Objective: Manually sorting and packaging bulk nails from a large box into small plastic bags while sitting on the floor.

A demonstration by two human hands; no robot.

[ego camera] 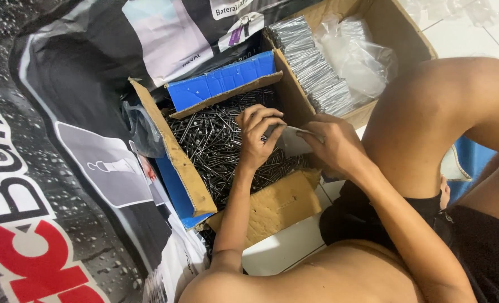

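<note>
An open cardboard box (188, 174) with blue flaps is full of loose dark nails (216, 143). My left hand (258, 137) hovers over the nails with its fingers curled at the mouth of a small clear plastic bag (294, 141). My right hand (336, 147) grips that bag from the right side and holds it above the box's right edge. Whether my left fingers pinch nails or only the bag's edge is hidden.
A second cardboard box (392, 31) at the upper right holds rows of filled small packets (311, 64) and loose clear bags (362, 59). A large printed banner (64, 168) covers the floor at left. My bent knee (451, 106) is at right, above white tiles (277, 247).
</note>
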